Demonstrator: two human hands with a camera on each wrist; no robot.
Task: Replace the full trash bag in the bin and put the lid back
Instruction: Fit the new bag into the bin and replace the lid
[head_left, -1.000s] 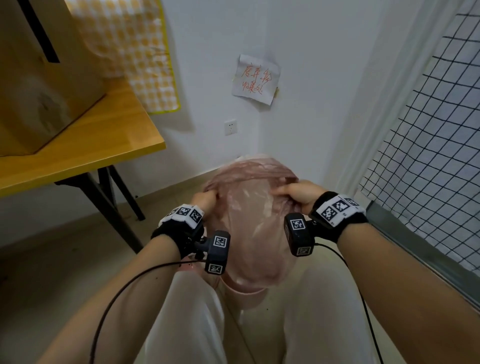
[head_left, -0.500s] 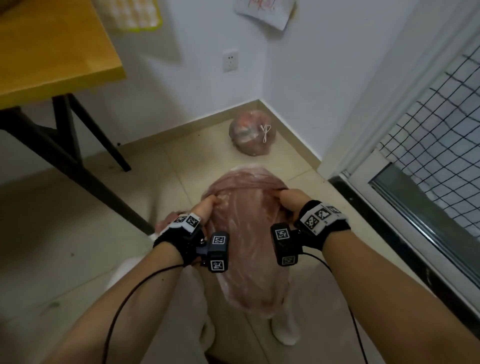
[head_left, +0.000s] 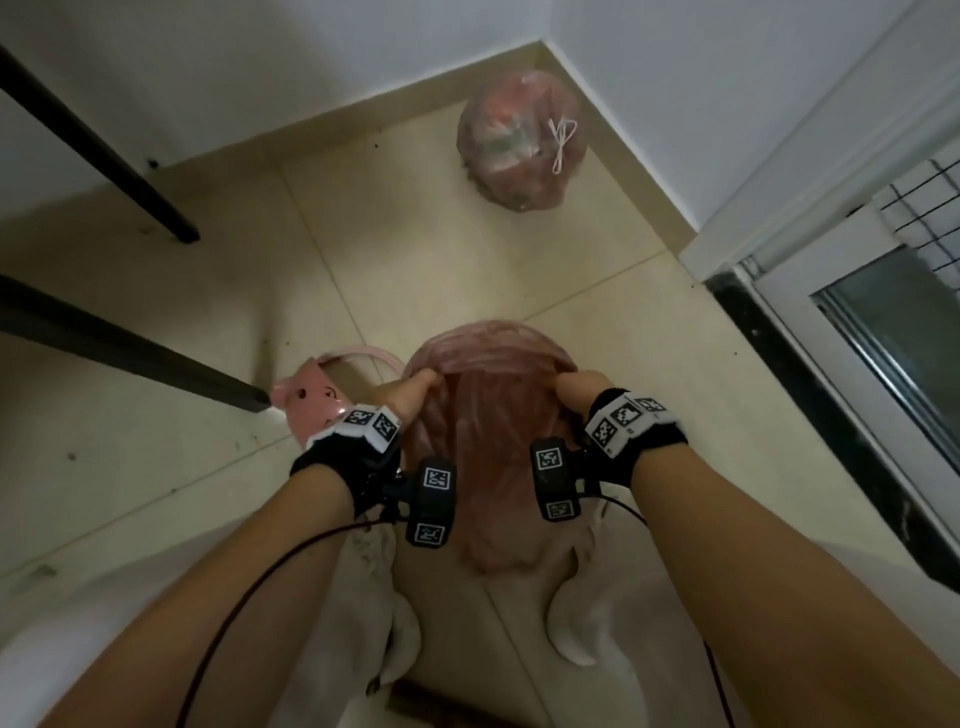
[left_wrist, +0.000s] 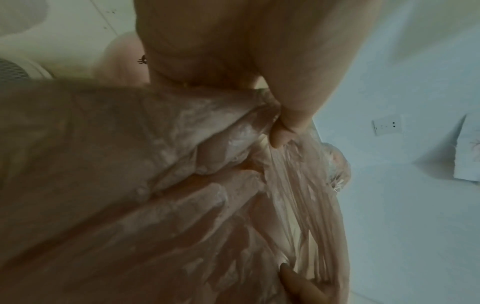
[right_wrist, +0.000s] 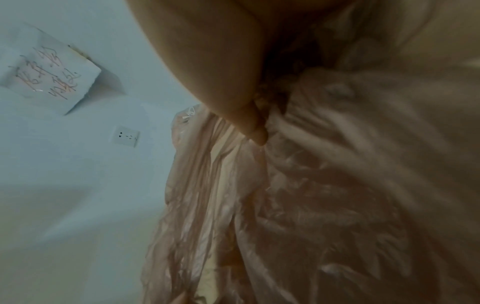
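Observation:
A fresh pink translucent trash bag (head_left: 488, 415) hangs in front of me, its mouth spread wide. My left hand (head_left: 415, 395) pinches the bag's rim on the left; in the left wrist view the thumb and fingers (left_wrist: 280, 135) clamp bunched plastic (left_wrist: 182, 185). My right hand (head_left: 574, 389) pinches the rim on the right, thumb (right_wrist: 254, 127) pressed into the folds of the bag (right_wrist: 311, 205). The full, tied bag (head_left: 522, 143) sits on the floor in the corner. A pink lid with a pig face (head_left: 311, 402) lies on the floor beside my left wrist. The bin is hidden.
Black table legs (head_left: 130, 353) cross the floor at left. A white door frame and glass door (head_left: 857, 322) run along the right. My feet in white socks (head_left: 576, 618) stand below the bag. A wall socket (right_wrist: 124, 135) and paper note (right_wrist: 46, 70) show on the wall.
My head has tilted down from the wall to the floor, bringing the tied bag and lid into view. Both hands keep their hold on the new bag's rim.

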